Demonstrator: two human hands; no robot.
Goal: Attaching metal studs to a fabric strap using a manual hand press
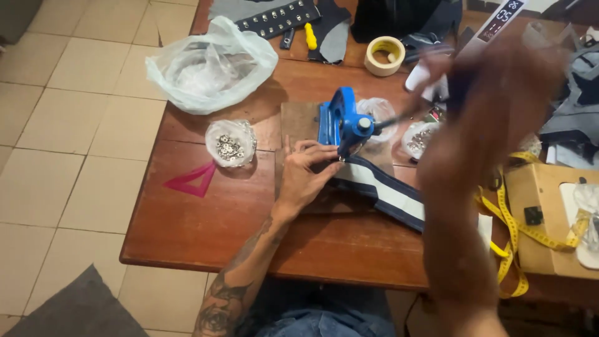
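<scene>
while the left hand (306,171) pins a navy-and-white strap (387,193) flat under the blue press (340,122), the blurred right hand (493,93) grips its lever (399,115) above the wooden surface (206,218).

Sewing workshop: blue hand press (342,122), measuring tape (508,224), snap fasteners (229,147).

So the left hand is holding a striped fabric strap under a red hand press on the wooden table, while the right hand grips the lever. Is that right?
Nearly. The head view shows the hand press is blue, not red. The left hand does pin the dark, white-striped fabric strap beneath it on the brown wooden table, and the blurred right hand grips the lever.
</scene>
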